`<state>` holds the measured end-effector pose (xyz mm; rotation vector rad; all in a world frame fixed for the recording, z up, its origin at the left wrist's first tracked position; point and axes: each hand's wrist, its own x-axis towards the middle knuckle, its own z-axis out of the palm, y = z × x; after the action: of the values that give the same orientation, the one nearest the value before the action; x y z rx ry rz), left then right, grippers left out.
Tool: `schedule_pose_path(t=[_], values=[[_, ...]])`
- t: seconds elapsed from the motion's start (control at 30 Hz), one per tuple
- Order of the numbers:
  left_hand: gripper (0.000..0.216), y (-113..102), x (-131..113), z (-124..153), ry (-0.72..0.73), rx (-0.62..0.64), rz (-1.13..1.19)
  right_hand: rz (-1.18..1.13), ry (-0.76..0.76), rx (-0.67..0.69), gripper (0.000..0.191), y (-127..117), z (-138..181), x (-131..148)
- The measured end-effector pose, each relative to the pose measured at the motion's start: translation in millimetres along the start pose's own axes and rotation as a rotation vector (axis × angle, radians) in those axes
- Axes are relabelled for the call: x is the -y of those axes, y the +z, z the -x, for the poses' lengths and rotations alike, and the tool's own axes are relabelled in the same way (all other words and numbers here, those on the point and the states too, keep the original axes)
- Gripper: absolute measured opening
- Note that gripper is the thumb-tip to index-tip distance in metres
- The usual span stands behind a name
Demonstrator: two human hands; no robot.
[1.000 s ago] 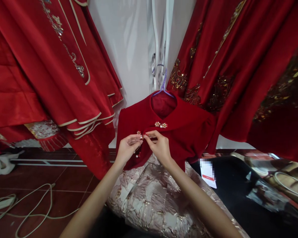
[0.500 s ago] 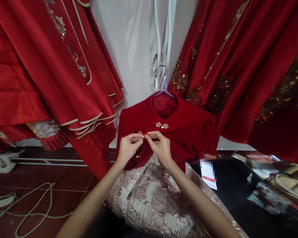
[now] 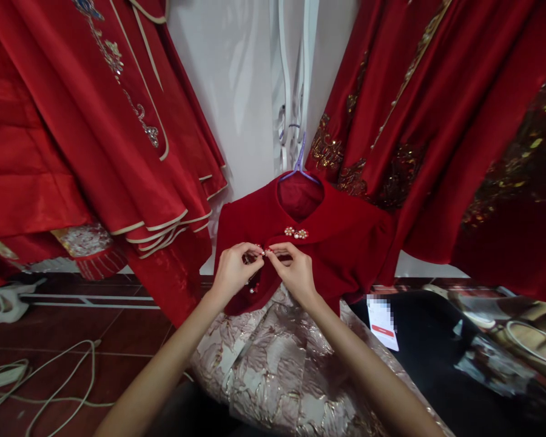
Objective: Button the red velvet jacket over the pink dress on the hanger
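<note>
A dark red jacket (image 3: pixel 341 243) hangs from a purple hanger (image 3: pixel 299 164) in front of me, its lower part over a pale pink-and-silver brocade skirt (image 3: pixel 273 358). Across its upper front sits a beaded flower clasp (image 3: pixel 296 232). At the jacket's front edge my left hand (image 3: pixel 236 267) pinches a small pearl button between thumb and forefinger. My right hand (image 3: pixel 293 267), also in a pinch, meets it fingertip to fingertip at the same small fastening, mostly hidden by the fingers. Lower on the front edge shows another beaded ornament (image 3: pixel 253 289).
Red gowns with silver trim (image 3: pixel 131 139) hang at left, gold-sequined red gowns (image 3: pixel 437 133) at right. A phone (image 3: pixel 383 331) and a crumpled clear plastic bag (image 3: pixel 495 367) lie on a black surface (image 3: pixel 437 340). A white cable (image 3: pixel 88 376) coils on the tiled floor.
My hands stay together at the fastening, with the left hand's fingers slightly shifted. The view has tilted a little.
</note>
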<state>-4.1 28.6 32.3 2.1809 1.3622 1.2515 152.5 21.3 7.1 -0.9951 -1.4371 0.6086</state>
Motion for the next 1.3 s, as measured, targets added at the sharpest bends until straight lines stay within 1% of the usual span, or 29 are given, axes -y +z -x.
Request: schedule_pose_path(t=[0.1,0.17,0.37,0.5,0.6,0.7,0.73,0.77,0.87,0.9,0.97,1.03,1.1,1.13,1.2,1.23,1.3], values=[[0.014,1,1,-1,-0.038,0.015,0.007,-0.008,-0.022,0.074,0.02,-4,-2,0],[0.014,1,1,-1,-0.054,0.014,0.016,0.012,-0.034,0.094,0.019,-6,-2,-1],[0.013,2,-3,-3,-0.026,0.019,-0.038,0.08,-0.06,0.073,0.017,-4,-6,-5],[0.011,0,-6,-5,-0.007,0.065,-0.07,0.083,-0.053,0.082,0.017,-3,-12,-2],[0.014,-2,-3,0,-0.026,0.066,-0.028,0.05,-0.028,0.139,0.019,-13,-11,1],[0.016,-5,8,13,-0.084,0.041,0.018,0.068,0.015,0.176,0.021,-36,1,-5],[0.016,-8,12,17,-0.113,0.066,0.034,0.073,0.044,0.183,0.022,-46,6,-9],[0.015,-10,16,21,-0.139,0.118,0.054,0.072,0.086,0.203,0.024,-56,12,-13],[0.012,-21,26,30,-0.183,0.334,0.123,0.079,0.219,0.245,0.027,-80,25,-20],[0.011,-24,27,31,-0.184,0.386,0.139,0.123,0.204,0.255,0.027,-83,27,-20],[0.012,-28,27,32,-0.191,0.455,0.17,0.253,0.128,0.257,0.027,-81,32,-17],[0.016,-29,23,33,-0.222,0.544,0.233,0.415,0.034,0.233,0.033,-70,37,-15],[0.017,-26,16,34,-0.267,0.663,0.326,0.557,-0.016,0.189,0.04,-57,43,-17],[0.017,-24,12,35,-0.281,0.712,0.365,0.604,-0.028,0.165,0.038,-52,45,-21],[0.016,-17,6,37,-0.279,0.77,0.403,0.623,-0.006,0.13,0.031,-48,45,-31],[0.017,-14,4,37,-0.27,0.782,0.411,0.6,0.024,0.128,0.028,-51,43,-36],[0.021,-8,2,38,-0.258,0.784,0.428,0.482,0.114,0.151,0.02,-62,37,-43]])
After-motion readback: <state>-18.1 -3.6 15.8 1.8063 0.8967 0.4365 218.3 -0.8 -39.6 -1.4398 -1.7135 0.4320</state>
